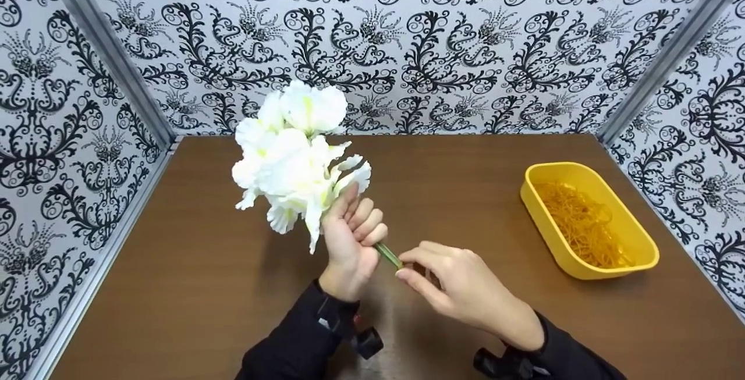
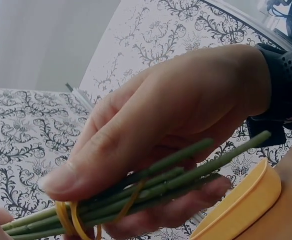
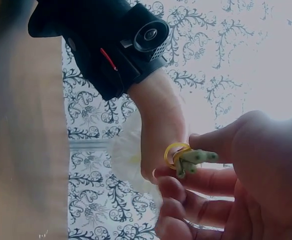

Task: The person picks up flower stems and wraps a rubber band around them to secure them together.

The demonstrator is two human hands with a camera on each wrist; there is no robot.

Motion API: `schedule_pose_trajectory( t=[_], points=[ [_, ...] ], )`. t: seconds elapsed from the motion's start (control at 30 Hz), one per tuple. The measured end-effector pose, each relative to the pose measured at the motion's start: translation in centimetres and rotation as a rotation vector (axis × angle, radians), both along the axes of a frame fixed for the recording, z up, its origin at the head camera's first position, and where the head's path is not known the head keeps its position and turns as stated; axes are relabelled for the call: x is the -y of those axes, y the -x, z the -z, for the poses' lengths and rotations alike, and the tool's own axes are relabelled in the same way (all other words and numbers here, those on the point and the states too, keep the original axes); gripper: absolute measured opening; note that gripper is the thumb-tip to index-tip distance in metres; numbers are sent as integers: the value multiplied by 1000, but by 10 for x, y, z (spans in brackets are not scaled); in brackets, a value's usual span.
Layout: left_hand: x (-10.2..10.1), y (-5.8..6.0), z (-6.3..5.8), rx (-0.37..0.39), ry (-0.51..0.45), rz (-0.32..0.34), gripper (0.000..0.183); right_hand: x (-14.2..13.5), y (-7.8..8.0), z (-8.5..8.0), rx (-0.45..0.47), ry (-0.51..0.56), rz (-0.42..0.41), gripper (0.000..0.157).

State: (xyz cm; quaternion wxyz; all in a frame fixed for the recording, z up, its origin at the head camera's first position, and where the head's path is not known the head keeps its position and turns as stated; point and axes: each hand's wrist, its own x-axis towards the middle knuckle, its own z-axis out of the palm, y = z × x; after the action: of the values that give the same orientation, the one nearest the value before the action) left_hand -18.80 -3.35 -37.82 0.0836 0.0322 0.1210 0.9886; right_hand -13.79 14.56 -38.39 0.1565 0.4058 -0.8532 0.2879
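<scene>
A bunch of white artificial-looking flowers (image 1: 285, 164) with frilled petals tilts up and left in the head view. My left hand (image 1: 354, 240) grips its green stems (image 1: 388, 255), fingers curled round them below the blooms. At the lower stem ends, my right hand (image 1: 460, 284) pinches a yellow rubber band (image 2: 76, 220) with thumb and fingertips. Loops of the band circle the stems in the left wrist view, and one strand slants across them. In the right wrist view, the cut stem ends (image 3: 198, 156) poke out between thumb and index finger; the other fingers are bent loosely.
On the right of the brown table (image 1: 192, 240) sits a yellow plastic tub (image 1: 625, 223) holding many rubber bands (image 1: 582, 223). Black-and-white patterned walls (image 1: 372, 48) enclose the back and both sides. Each wrist carries a small black camera (image 1: 368, 342).
</scene>
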Motion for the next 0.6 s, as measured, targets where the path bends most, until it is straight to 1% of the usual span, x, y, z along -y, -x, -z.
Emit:
schedule_pose_trajectory(
  t=[0.1,0.17,0.27,0.3,0.37,0.5,0.6],
  points=[
    [-2,1,1,2,9,2,55,-1,1,1,-12,-19,7,16],
    [-2,1,2,4,17,3,55,-1,2,2,27,-23,1,18],
    [-3,1,3,4,32,16,54,-2,3,4,109,-20,-18,16],
    [-4,1,3,3,36,26,54,-2,3,4,134,-20,-26,15],
    [-5,1,5,-4,48,50,54,-2,3,5,155,-26,-39,15],
    [-5,1,7,-46,96,111,51,-2,2,8,100,-43,-62,13],
    [-5,1,7,-71,153,156,49,-1,2,12,58,-47,-58,14]
  ],
)
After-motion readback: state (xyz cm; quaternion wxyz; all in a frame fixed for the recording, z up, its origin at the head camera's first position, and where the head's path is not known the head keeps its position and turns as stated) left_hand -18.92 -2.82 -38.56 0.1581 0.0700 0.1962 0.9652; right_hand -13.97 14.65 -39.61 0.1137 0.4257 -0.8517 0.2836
